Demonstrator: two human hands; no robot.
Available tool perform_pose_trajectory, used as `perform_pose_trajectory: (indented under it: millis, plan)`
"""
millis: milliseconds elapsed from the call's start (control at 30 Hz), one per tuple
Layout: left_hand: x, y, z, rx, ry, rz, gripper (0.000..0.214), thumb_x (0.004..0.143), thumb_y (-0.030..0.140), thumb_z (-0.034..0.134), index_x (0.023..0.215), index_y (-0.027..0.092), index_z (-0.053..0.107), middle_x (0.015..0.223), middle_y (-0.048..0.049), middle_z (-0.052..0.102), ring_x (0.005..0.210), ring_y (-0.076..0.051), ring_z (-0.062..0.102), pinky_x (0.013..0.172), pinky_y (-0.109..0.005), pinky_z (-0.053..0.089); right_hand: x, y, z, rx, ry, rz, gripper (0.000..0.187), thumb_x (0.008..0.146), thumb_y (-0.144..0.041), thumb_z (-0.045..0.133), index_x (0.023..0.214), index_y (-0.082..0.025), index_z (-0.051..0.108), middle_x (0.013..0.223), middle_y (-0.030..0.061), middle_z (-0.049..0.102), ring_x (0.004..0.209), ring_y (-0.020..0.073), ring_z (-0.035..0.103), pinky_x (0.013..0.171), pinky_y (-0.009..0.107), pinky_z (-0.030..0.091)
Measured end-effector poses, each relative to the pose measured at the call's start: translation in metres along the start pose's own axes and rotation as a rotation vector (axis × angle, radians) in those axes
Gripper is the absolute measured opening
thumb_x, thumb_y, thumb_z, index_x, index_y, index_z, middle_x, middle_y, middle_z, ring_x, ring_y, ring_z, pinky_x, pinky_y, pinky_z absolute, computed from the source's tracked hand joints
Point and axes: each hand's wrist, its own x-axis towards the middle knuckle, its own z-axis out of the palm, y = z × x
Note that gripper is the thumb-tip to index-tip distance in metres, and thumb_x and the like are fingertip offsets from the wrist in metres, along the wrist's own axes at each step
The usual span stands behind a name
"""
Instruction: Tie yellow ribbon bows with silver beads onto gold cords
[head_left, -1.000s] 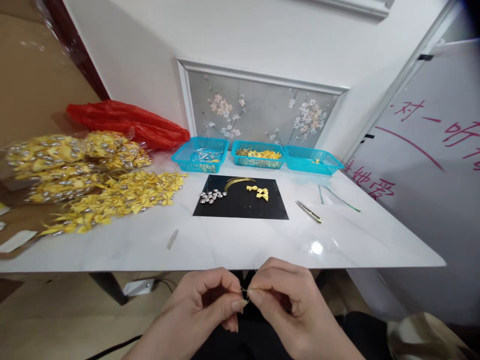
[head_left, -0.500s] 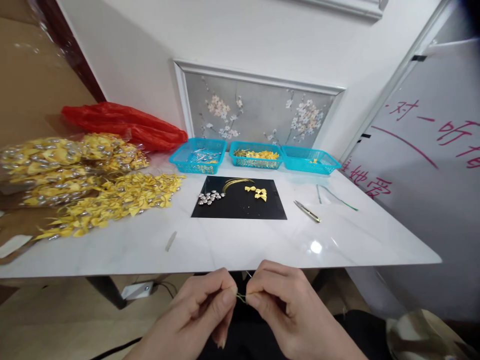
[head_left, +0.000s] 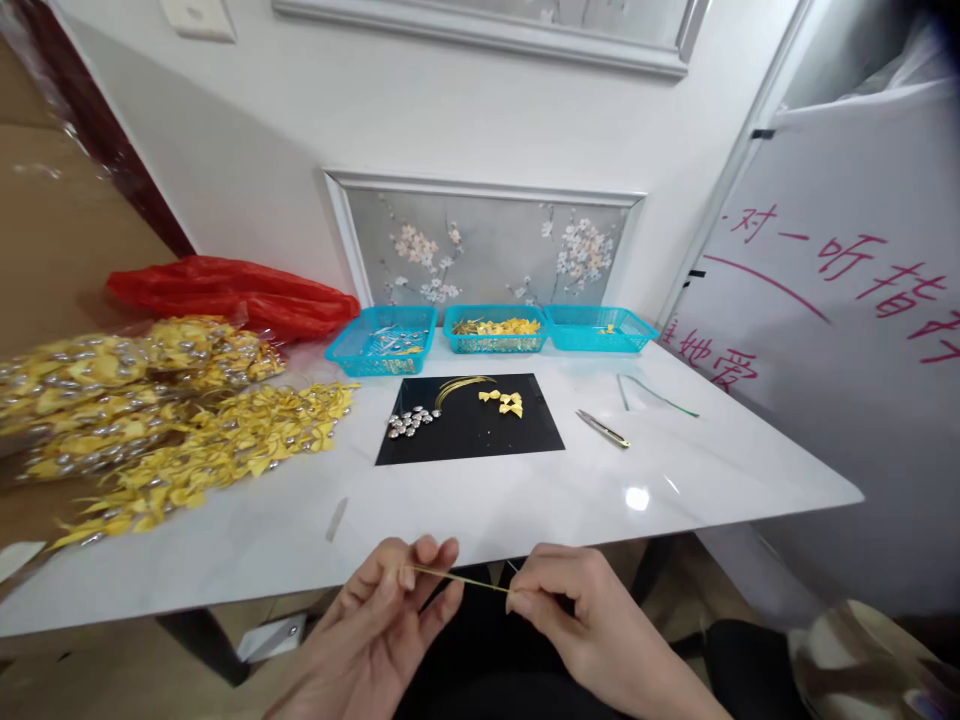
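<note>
A thin yellowish cord [head_left: 480, 582] is stretched between my two hands, just in front of the table's near edge. Its left end is pinched between the thumb and finger of my left hand [head_left: 379, 615], whose other fingers are spread. My right hand [head_left: 581, 615] grips the other end with its fingers curled in. A thin pale tip sticks up beside the right fingers, too small to name. Beyond the hands lies a black mat [head_left: 450, 440] with silver beads [head_left: 409, 423], several gold cords [head_left: 457, 385] and small yellow bows [head_left: 510, 404].
Thread snips [head_left: 604, 429] and a green strand [head_left: 664, 397] lie right of the mat. Blue baskets [head_left: 360, 355] line the back. Yellow beaded pieces [head_left: 225, 440] are heaped at left before a red bag [head_left: 240, 295]. A clear strip [head_left: 337, 520] lies near the front edge.
My hands have moved apart, drawing the cord out into a longer straight line. The left hand has turned and its fingers have opened out. The view has tilted up.
</note>
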Motion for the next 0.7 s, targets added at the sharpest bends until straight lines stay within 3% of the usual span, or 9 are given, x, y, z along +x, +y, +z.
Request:
perform_pose_trajectory:
  millis: [67,167,267,367,533,700]
  plan:
    - [0.002,-0.001,-0.003,0.087,-0.011,0.06,0.026,0.064,0.044,0.089,0.066,0.025,0.073,0.089,-0.0011,0.067,0.094,-0.021,0.066,0.082,-0.033,0.059,-0.004,0.003,-0.001,0.002,0.022,0.01,0.026,0.093,-0.015,0.056,0.068,-0.017,0.065,0.068,-0.0008,0.058,0.062,0.0109,0.053,0.058,0.023,0.036]
    - [0.006,0.002,-0.005,0.438,-0.068,0.231,0.026,0.076,0.049,0.079,0.066,0.025,0.076,0.085,-0.0019,0.07,0.073,-0.015,0.064,0.065,-0.023,0.055,-0.008,0.0,-0.006,0.015,0.058,-0.002,0.026,0.095,-0.021,0.056,0.072,-0.017,0.067,0.069,0.0005,0.059,0.061,0.0118,0.053,0.057,0.024,0.036]
    - [0.011,0.004,-0.001,0.686,-0.145,0.314,0.015,0.08,0.031,0.077,0.067,0.024,0.081,0.086,-0.0048,0.076,0.078,-0.018,0.066,0.069,-0.022,0.052,-0.006,-0.011,-0.014,0.04,0.124,-0.091,0.026,0.096,-0.024,0.055,0.074,-0.017,0.067,0.07,0.002,0.06,0.063,0.0133,0.054,0.058,0.025,0.038]
    - [0.012,-0.002,0.005,0.884,-0.285,0.362,0.02,0.083,0.022,0.071,0.066,0.024,0.081,0.084,-0.0051,0.078,0.078,-0.02,0.07,0.073,-0.024,0.051,0.0,-0.025,-0.018,0.029,0.206,-0.207,0.024,0.096,-0.021,0.054,0.075,-0.017,0.065,0.069,0.0018,0.058,0.063,0.0132,0.053,0.056,0.025,0.037]
    - [0.006,-0.014,0.012,1.047,-0.444,0.383,0.026,0.091,0.023,0.059,0.073,0.024,0.078,0.083,-0.0045,0.077,0.07,-0.018,0.069,0.069,-0.026,0.051,0.016,-0.038,-0.013,0.013,0.256,-0.315,0.022,0.092,-0.012,0.054,0.072,-0.016,0.062,0.069,0.001,0.056,0.061,0.0117,0.053,0.054,0.024,0.037]
    - [0.007,-0.01,0.013,1.09,-0.416,0.384,0.024,0.09,0.026,0.062,0.073,0.023,0.078,0.071,-0.0031,0.077,0.067,-0.019,0.069,0.066,-0.026,0.051,0.024,-0.041,-0.01,0.016,0.259,-0.328,0.021,0.092,-0.013,0.054,0.073,-0.015,0.063,0.068,0.0011,0.055,0.061,0.0115,0.052,0.054,0.024,0.036]
